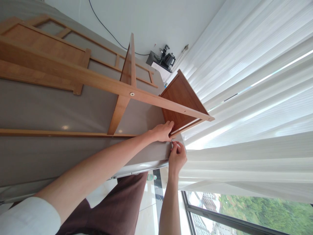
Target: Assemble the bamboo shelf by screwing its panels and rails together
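A brown wooden frame (pixel 156 100) with a long upper rail stands on a grey-covered surface. At its right end, a wooden end panel (pixel 182 96) leans at an angle. My left hand (pixel 162 131) reaches along the lower rail (pixel 73 133) and grips the corner where that rail meets the panel, its fingers curled over the wood. Just below that corner, my right hand (pixel 177 153) pinches a thin, dark metal piece (pixel 172 141), too small to tell a screw from a tool. A middle panel (pixel 127 63) rises from the frame, and a round fitting (pixel 132 94) shows in the upper rail.
Another wooden panel (pixel 46 39) and a ladder-like frame (pixel 117 60) lie behind on the grey surface (pixel 97 111). Further back, a black kettle (pixel 169 59) stands on a small cabinet. White curtains (pixel 244 91) hang at the right, beside a window. A bottle (pixel 151 177) is on the floor.
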Demonstrator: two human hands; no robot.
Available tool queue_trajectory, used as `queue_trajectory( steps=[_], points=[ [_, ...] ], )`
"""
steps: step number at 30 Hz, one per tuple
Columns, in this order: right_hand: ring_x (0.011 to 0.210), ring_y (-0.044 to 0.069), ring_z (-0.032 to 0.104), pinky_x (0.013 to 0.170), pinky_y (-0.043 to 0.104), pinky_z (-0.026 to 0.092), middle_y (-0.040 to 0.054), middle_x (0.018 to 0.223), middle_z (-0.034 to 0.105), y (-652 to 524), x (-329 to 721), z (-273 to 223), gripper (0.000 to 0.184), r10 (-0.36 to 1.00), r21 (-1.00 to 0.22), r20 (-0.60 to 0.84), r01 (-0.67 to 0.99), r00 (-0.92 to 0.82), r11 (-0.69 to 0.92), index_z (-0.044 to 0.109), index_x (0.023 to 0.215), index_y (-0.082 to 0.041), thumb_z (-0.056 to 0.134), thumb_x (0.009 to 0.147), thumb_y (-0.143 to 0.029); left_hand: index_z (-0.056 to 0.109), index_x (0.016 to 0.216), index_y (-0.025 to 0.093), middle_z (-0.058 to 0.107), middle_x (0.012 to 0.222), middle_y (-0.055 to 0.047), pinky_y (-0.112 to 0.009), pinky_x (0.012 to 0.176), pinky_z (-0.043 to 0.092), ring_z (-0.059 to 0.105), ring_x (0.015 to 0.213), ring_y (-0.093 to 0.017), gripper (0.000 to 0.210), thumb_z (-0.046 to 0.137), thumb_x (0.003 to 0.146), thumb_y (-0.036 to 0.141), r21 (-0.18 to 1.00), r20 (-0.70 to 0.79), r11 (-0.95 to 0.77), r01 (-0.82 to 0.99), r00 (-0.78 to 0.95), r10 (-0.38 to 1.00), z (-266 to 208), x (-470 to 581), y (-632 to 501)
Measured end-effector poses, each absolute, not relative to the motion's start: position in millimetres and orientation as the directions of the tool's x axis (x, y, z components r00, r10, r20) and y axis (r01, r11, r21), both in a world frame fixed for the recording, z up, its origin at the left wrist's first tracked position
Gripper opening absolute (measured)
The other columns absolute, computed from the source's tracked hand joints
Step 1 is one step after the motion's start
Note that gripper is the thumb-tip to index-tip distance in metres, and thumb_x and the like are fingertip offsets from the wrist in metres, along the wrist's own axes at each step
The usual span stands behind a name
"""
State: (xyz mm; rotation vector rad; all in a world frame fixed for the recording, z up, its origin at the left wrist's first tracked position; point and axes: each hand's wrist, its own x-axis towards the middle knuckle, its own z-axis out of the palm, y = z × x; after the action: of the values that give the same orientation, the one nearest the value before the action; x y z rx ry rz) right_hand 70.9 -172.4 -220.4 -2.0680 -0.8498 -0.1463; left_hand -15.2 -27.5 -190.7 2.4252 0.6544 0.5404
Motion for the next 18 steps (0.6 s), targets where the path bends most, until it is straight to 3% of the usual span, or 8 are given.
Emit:
queue_trajectory(
  steps=[18],
  points=[
    [0.055, 0.017, 0.066, 0.054, 0.028, 0.046, 0.0066, 0.087, 0.078, -163.0, 103.7, -210.7, 0.044, 0.609, -0.831, 0.121, 0.415, 0.784, -0.37, 0.066, 0.097, -0.018, 0.064, 0.079, -0.058, 0.039, 0.112, 0.019, 0.058, 0.119, -0.012, -0.034, 0.064, 0.048, 0.066, 0.09, -0.027, 0.053, 0.068, 0.074, 0.041, 0.629, 0.232, -0.713, 0.309, 0.801, 0.551, -194.5, -14.0, -25.8]
  ],
)
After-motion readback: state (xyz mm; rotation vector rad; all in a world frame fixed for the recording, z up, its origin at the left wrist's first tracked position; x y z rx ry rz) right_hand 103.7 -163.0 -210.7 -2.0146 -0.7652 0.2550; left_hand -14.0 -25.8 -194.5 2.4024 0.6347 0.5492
